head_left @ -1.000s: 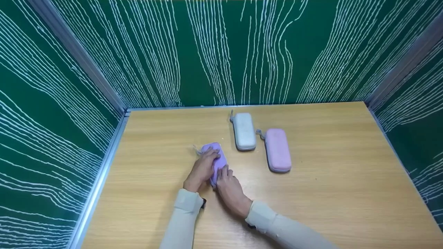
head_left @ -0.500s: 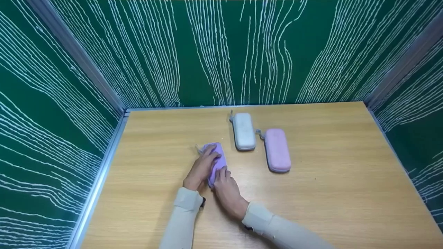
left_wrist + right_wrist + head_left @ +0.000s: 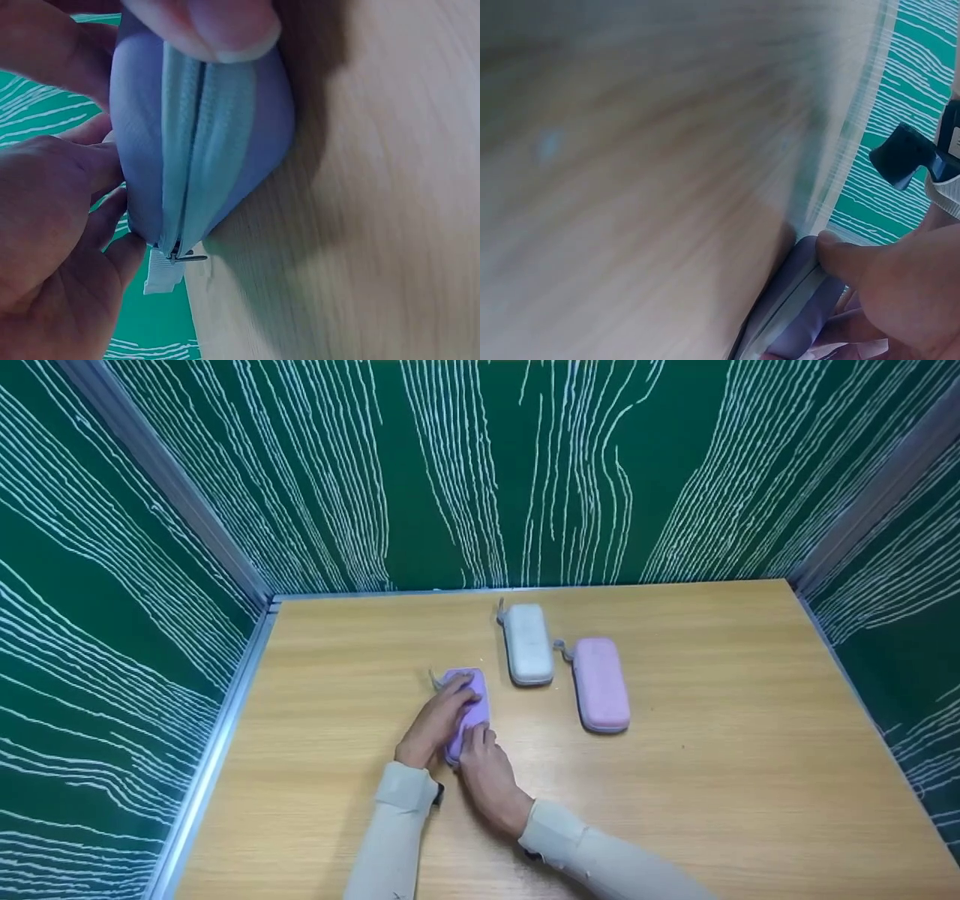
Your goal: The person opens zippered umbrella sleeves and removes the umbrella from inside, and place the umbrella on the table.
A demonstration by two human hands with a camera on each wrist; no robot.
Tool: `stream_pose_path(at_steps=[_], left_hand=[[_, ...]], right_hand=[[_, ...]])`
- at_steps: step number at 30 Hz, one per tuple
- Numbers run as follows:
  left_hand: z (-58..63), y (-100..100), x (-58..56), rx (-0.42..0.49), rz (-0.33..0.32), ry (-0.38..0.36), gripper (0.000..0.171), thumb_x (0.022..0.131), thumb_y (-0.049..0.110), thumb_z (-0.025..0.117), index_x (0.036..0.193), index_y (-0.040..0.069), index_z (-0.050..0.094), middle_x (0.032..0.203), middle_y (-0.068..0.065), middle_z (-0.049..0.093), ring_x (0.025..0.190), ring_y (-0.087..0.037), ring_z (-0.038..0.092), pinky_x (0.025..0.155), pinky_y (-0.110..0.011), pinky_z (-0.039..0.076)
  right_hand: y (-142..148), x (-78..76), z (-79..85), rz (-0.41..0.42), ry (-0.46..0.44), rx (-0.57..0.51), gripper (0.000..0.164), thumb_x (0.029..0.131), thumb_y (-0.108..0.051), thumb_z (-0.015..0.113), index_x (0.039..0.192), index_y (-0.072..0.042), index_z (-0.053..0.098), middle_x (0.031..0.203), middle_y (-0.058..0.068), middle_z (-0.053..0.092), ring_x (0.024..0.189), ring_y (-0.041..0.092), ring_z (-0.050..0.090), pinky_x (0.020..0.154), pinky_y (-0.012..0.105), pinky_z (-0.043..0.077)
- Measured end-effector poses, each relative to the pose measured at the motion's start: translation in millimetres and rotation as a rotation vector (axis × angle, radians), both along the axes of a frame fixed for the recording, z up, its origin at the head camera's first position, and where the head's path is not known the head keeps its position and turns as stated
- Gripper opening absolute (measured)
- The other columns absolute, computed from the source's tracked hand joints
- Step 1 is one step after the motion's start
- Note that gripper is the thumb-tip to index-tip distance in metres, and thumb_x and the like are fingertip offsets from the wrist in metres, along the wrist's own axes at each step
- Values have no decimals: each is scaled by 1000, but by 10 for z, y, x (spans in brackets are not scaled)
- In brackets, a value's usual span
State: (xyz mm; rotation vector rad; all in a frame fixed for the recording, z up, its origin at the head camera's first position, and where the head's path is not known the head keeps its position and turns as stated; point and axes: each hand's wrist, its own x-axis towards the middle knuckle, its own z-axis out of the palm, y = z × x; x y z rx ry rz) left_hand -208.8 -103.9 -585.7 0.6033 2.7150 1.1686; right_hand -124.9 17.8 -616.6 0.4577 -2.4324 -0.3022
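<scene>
A purple zip case (image 3: 475,711) lies on the table at the middle, its length running away from me. My left hand (image 3: 431,726) grips it from the left, fingers spread over its lid. My right hand (image 3: 489,776) holds the near right end, with the thumb against the case's side in the right wrist view. Along the case's side, the left wrist view shows a pale zipper (image 3: 196,135) with its teeth together; a thumb presses at the top of that view. A small metal zip pull (image 3: 180,257) and a pale fabric loop (image 3: 160,274) sit at the far end.
Behind and to the right lie a white zip case (image 3: 529,645) and a pink zip case (image 3: 602,686), each with a grey loop at its far left corner. Green walls (image 3: 525,472) with white wavy lines enclose the wooden table (image 3: 750,750) at back and sides.
The purple case has turned slightly clockwise, its far end moving right and its near end left. My right hand has shifted a little left with it; my left hand keeps its hold.
</scene>
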Motion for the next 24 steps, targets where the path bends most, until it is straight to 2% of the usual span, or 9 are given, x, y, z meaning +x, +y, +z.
stream_pose_path(at_steps=[3,5,6,9,11,13,16,19,24], left_hand=[[8,20,-12,145,105,-196,42,111,27,51,151,14,60,170,-6,38,159,-30,28,130,-45,23],[13,31,-2,213,161,-262,45,111,31,52,154,19,57,171,-1,36,161,-25,25,130,-42,21],[10,34,4,180,139,-222,42,111,28,52,151,16,60,170,-3,37,160,-27,26,130,-43,21],[-1,44,53,18,70,-5,32,110,14,52,137,9,69,166,-10,44,157,-34,33,128,-48,27],[-16,65,94,-103,57,146,29,109,7,52,129,6,73,162,-15,48,154,-38,37,125,-51,33],[-31,105,145,-181,88,228,29,107,5,54,127,5,74,158,-16,52,151,-40,42,119,-53,41],[-42,187,227,-254,161,292,28,103,3,59,126,4,75,153,-19,55,146,-42,47,110,-55,51],[-38,272,317,-273,244,318,26,99,5,67,123,3,76,149,-22,57,141,-42,51,99,-55,57],[-18,398,459,-263,356,283,37,94,15,77,129,3,72,150,-27,53,133,-43,53,91,-56,58]], right_hand=[[5,0,6,10,-5,-18,25,92,-7,57,111,4,70,99,16,64,76,19,60,52,20,51],[24,6,21,32,-39,-58,25,91,-5,62,113,4,69,98,16,61,76,19,59,52,20,51],[40,10,29,49,-67,-92,26,90,-4,66,114,4,69,98,16,60,75,19,59,51,21,51],[109,17,65,113,-188,-226,39,87,-8,78,122,6,69,100,17,57,77,23,60,52,25,55],[170,14,86,163,-298,-346,47,87,-11,82,128,6,68,105,19,57,81,27,61,57,31,58],[236,4,102,209,-410,-475,52,88,-13,83,133,6,66,113,22,57,89,32,63,67,39,62],[326,-22,115,255,-550,-684,51,89,-5,78,136,8,63,121,26,57,100,39,65,84,49,61],[395,-54,121,263,-622,-847,51,87,4,71,136,13,59,124,29,58,109,42,66,97,52,57],[480,-119,116,270,-709,-1034,59,88,16,59,145,17,43,133,36,58,127,48,59,110,57,49]])
